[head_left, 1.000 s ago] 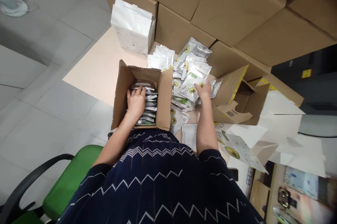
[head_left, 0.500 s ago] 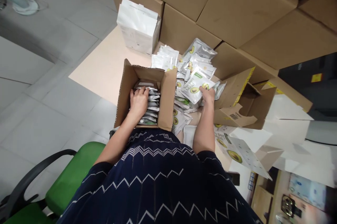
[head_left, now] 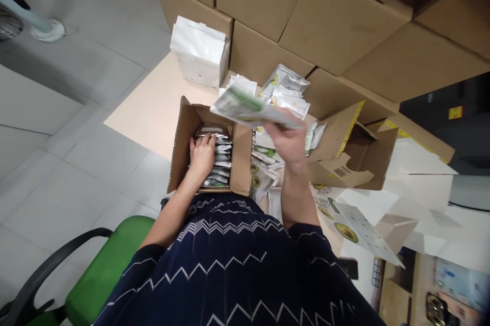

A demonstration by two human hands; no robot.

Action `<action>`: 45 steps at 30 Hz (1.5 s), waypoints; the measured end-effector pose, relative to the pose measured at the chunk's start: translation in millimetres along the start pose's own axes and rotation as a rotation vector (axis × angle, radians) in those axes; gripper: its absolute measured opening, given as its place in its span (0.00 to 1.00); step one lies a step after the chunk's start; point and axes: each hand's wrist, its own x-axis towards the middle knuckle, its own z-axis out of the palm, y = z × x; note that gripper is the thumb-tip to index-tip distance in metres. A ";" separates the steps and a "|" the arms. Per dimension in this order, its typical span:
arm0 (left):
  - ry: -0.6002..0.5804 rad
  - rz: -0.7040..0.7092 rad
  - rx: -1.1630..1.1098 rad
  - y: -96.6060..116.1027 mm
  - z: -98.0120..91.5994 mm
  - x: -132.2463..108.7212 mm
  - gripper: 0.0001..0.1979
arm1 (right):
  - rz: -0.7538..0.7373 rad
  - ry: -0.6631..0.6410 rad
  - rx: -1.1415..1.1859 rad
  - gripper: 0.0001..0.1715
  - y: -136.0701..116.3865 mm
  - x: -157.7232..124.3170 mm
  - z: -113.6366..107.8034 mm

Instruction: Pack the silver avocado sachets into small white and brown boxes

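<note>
An open cardboard box stands at the table's near side against my body. Inside it a row of silvery-white sachets stands on edge. My left hand is in the box, its bent fingers closed over the sachets toward the far end. My right hand, smeared by motion, grips a blurred white and green sachet above the table, its left end near the box's far right corner. Beneath and beyond it lies a loose heap of sachets printed with avocados.
A white carton stands at the far left of the table. Stacked brown boxes wall off the back. On the right lie an opened cardboard box and a printed carton. A green chair is at lower left.
My right hand has lifted the sachet from the heap and swung it left toward the box, turning it flatter. My left hand stays on the sachets in the box. The view has shifted slightly.
</note>
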 end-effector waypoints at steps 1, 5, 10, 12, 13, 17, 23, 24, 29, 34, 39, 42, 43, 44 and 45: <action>-0.003 0.001 0.000 0.3 -1.0 0.1 0.26 | 0.004 -0.089 -0.016 0.13 -1.2 1.5 12.4; -0.032 -0.008 0.006 1.1 -5.6 1.5 0.27 | 0.074 -0.267 -0.110 0.15 6.5 6.2 55.9; -0.025 0.000 0.019 -1.8 -6.7 4.3 0.26 | 0.135 -0.338 -0.162 0.17 26.9 14.8 83.5; -0.016 0.000 0.026 -3.1 -6.4 5.1 0.26 | 0.166 -0.375 -0.200 0.19 36.8 17.7 84.9; -0.014 0.000 0.029 -3.6 -6.4 5.4 0.26 | 0.186 -0.405 -0.227 0.21 41.5 18.7 84.0; -0.014 -0.007 0.024 -3.8 -6.6 6.7 0.26 | 0.197 -0.573 -0.383 0.21 50.1 22.3 77.6; 0.035 -0.013 0.005 -5.0 -4.5 12.6 0.27 | 0.107 -0.843 -0.713 0.21 33.7 37.4 85.6; 0.050 -0.014 -0.003 -5.3 -4.1 13.8 0.27 | 0.100 -0.895 -0.741 0.20 32.2 39.7 89.2; 0.060 -0.013 -0.041 -6.8 -2.3 17.4 0.31 | 0.089 -1.000 -0.743 0.18 31.9 38.1 100.9; 0.025 -0.010 -0.047 -7.3 0.9 17.0 0.36 | 0.050 -0.460 -0.264 0.18 46.7 22.8 69.6; 0.013 0.007 -0.046 -7.1 2.8 15.8 0.37 | 0.384 0.261 -0.353 0.19 123.1 18.7 -9.8; 0.024 0.015 -0.044 -7.9 4.4 15.7 0.37 | 0.631 0.222 -0.677 0.27 171.2 14.9 -52.2; 0.027 0.017 -0.042 -8.2 4.9 15.8 0.37 | 0.691 0.171 -0.755 0.33 182.9 13.0 -61.7; 0.029 0.018 -0.039 -8.5 5.3 15.9 0.37 | 0.738 0.118 -0.810 0.38 192.2 11.1 -68.6; 0.030 0.019 -0.037 -8.7 5.5 16.0 0.37 | 0.772 0.071 -0.847 0.42 199.6 9.5 -73.2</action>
